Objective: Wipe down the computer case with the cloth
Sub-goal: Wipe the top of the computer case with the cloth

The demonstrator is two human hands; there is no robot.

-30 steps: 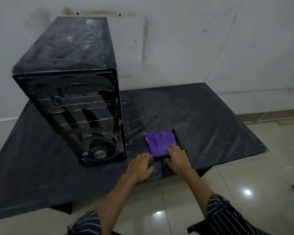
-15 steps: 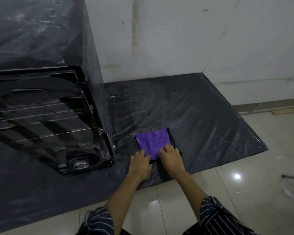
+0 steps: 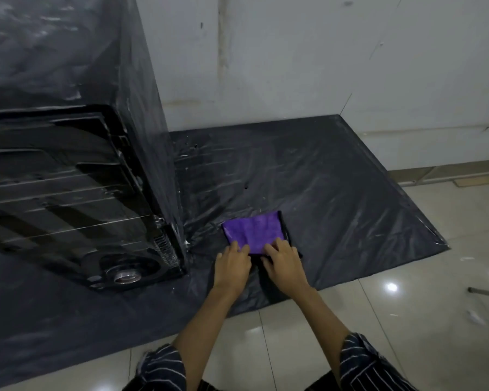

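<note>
With both the left hand (image 3: pixel 232 262) and right hand (image 3: pixel 284 261) resting flat, fingers spread, on the near edge of the folded purple microfibre cloth (image 3: pixel 253 231) lying on black plastic sheeting (image 3: pixel 336 210) beside the dusty black computer case (image 3: pixel 76 170), best gather it firmly before lifting.

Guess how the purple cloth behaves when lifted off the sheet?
The purple cloth looks soft and folded flat, so it will probably droop and unfold. Likely light. The plastic sheet underneath is wrinkled and may slide if pushed.
</note>
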